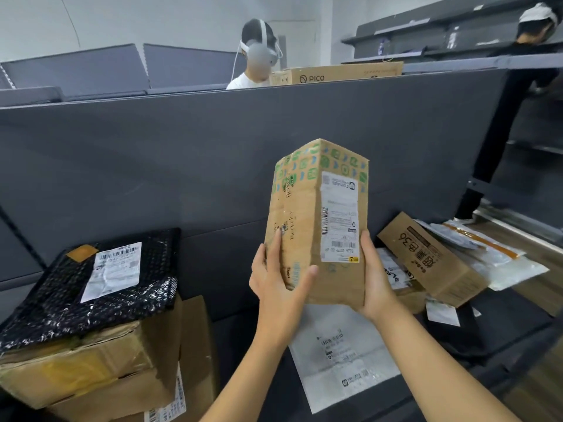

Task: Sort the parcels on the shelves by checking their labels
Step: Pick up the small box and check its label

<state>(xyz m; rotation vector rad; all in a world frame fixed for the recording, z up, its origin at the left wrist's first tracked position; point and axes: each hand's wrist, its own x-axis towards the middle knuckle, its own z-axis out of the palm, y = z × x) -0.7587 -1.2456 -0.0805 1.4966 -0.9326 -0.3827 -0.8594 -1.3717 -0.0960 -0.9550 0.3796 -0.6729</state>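
Cardboard parcel [300, 233] is held upright in mid-air in front of the grey back panel [152, 153], clear of the shelf [234, 345]. Left hand [278, 278] is clamped on the lower left corner, with the thumb across the front face and the index finger laid up the side. Right hand [376, 278] is gripped on the lower right edge, thumb up beside the white shipping label [339, 217]. Its fingers are hidden behind the box, probably wrapped round the back. Label is turned toward the camera; print too small to be read.

Below the hands, a white poly mailer [341, 357] is laid flat on the shelf. To the left, a black bubble mailer [100, 300] is stacked on a large brown carton [91, 370]. To the right, a brown box marked 36 [435, 263] is leaned over pale mailers [499, 260].
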